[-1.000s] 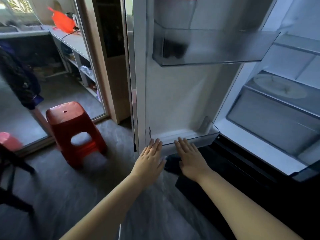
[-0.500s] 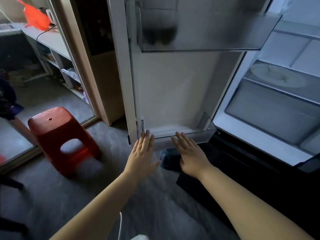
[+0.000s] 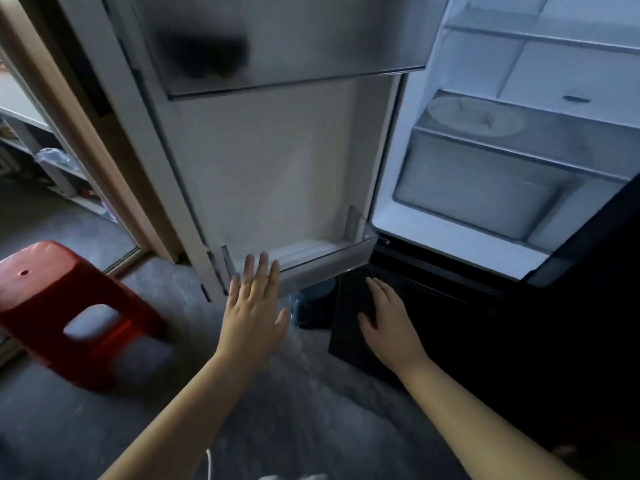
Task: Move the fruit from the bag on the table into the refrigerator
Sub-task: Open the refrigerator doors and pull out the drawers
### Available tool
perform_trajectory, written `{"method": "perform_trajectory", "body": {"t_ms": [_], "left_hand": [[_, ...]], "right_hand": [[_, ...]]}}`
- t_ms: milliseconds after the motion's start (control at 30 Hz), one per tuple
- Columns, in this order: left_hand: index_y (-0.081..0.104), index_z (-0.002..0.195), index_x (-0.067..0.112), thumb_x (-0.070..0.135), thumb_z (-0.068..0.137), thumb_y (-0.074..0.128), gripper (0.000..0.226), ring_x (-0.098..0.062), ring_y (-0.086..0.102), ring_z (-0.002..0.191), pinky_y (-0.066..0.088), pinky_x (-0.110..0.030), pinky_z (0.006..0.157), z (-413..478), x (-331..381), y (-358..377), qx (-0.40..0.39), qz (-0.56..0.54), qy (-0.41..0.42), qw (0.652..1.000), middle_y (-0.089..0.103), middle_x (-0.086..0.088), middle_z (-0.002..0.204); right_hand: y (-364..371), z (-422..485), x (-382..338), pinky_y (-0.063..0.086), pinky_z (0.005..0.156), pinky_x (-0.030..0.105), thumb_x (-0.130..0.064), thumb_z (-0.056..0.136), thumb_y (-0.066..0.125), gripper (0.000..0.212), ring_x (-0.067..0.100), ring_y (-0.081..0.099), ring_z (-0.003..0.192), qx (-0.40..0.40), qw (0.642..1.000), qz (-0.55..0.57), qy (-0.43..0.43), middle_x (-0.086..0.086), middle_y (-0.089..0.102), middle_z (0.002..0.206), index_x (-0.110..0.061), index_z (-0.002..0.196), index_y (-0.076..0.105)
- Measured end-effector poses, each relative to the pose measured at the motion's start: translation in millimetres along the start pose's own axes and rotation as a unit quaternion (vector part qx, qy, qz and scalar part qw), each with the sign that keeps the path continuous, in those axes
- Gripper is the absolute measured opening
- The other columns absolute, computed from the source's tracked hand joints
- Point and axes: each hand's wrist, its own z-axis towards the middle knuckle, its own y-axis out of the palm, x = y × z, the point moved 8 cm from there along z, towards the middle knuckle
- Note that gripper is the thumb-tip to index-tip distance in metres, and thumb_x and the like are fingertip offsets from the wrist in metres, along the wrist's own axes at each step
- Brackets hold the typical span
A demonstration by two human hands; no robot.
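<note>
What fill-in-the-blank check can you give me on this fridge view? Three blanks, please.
1. The refrigerator door stands ___.
2. The plastic stool to its left is ___ in colour.
3. The left hand and the right hand, fingers straight, each hold ___.
Missing words: open; red; nothing.

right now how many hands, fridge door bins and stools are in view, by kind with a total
hands: 2, left hand and right hand
door bins: 2, upper door bin and lower door bin
red stool: 1
total: 5
</note>
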Motion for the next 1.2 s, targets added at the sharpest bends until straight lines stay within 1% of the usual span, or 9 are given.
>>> {"method": "perform_trajectory", "body": {"t_ms": [67,233,400,633,833,1033,1100,1133,1200], "left_hand": [[0.013,0.150,0.007,0.034,0.088,0.057,0.080,-0.024,-0.009,0.145,0.002,-0.044,0.116,8.5,34.1,0.7,-0.009,-0.013,0.034,0.999,0.003,-0.011,0.158],[-0.017,0.144,0.015,0.041,0.096,0.036,0.076,-0.021,-0.026,0.140,-0.001,-0.042,0.118,34.4,148.3,23.4,-0.074,-0.030,0.119,0.990,-0.024,-0.004,0.153],[-0.005,0.150,0.015,0.041,0.096,0.040,0.075,-0.019,-0.022,0.141,-0.005,-0.036,0.117,57.6,280.7,26.1,-0.065,-0.074,0.202,0.974,-0.016,-0.003,0.156],[-0.006,0.150,0.016,0.038,0.097,0.041,0.074,-0.014,-0.017,0.143,-0.001,-0.034,0.118,91.3,435.7,21.6,-0.067,-0.159,0.265,0.949,-0.012,0.001,0.158],[-0.002,0.151,0.018,0.036,0.096,0.045,0.074,-0.012,-0.008,0.145,0.005,-0.030,0.117,125.9,487.0,15.7,-0.041,-0.223,0.255,0.940,-0.003,0.003,0.159],[0.011,0.150,0.015,0.028,0.095,0.050,0.069,-0.006,0.008,0.144,0.012,-0.020,0.115,134.5,486.5,14.0,-0.012,-0.277,0.282,0.919,0.014,0.000,0.157],[0.012,0.150,0.014,0.022,0.094,0.052,0.069,-0.003,0.015,0.142,0.013,-0.012,0.112,140.5,481.0,10.9,-0.016,-0.330,0.277,0.902,0.021,0.001,0.156],[0.011,0.150,0.014,0.021,0.094,0.053,0.070,-0.003,0.018,0.141,0.015,-0.011,0.111,145.8,478.2,9.8,-0.022,-0.361,0.266,0.894,0.023,0.001,0.155],[0.009,0.150,0.016,0.022,0.094,0.053,0.072,-0.002,0.019,0.141,0.019,-0.017,0.113,160.2,475.5,10.3,-0.045,-0.406,0.243,0.880,0.023,0.003,0.155]], "right_hand": [[-16.9,-12.5,38.5,0.015,0.112,0.021,-0.018,0.091,0.055,0.062,0.014,0.022,0.141,0.009,0.998,0.013,0.053,0.002,0.029,0.151,-0.013,0.147,0.028],[-83.2,-40.6,128.7,0.017,0.111,0.020,-0.014,0.091,0.055,0.059,0.016,0.029,0.137,0.072,0.982,0.062,0.167,0.007,0.035,0.147,-0.009,0.144,0.031],[-158.1,-76.3,214.1,0.021,0.112,0.026,-0.019,0.093,0.053,0.059,0.018,0.028,0.138,0.115,0.961,0.075,0.240,0.007,0.031,0.150,-0.012,0.146,0.028],[-247.5,-106.4,298.8,0.022,0.111,0.026,-0.024,0.092,0.055,0.064,0.020,0.029,0.137,0.165,0.954,0.024,0.250,0.007,0.030,0.149,-0.016,0.148,0.024],[-275.5,-100.3,324.2,0.033,0.097,0.018,-0.024,0.092,0.055,0.060,0.013,0.036,0.132,0.185,0.953,0.035,0.238,-0.003,0.030,0.145,-0.026,0.145,0.027],[-260.2,-103.6,338.1,0.033,0.102,0.020,-0.022,0.091,0.056,0.058,0.003,0.035,0.128,0.210,0.945,0.088,0.234,-0.010,0.031,0.143,-0.028,0.143,0.030],[-239.8,-110.7,353.7,0.034,0.103,0.023,-0.022,0.092,0.056,0.054,0.004,0.036,0.129,0.234,0.906,0.209,0.285,-0.009,0.034,0.142,-0.026,0.141,0.034],[-225.4,-114.3,363.2,0.036,0.101,0.024,-0.021,0.092,0.056,0.051,0.007,0.039,0.128,0.247,0.864,0.293,0.326,-0.006,0.037,0.142,-0.024,0.139,0.036],[-191.3,-117.0,378.6,0.039,0.101,0.030,-0.022,0.094,0.054,0.046,0.014,0.045,0.124,0.262,0.739,0.471,0.404,0.004,0.043,0.142,-0.017,0.138,0.038]]}}
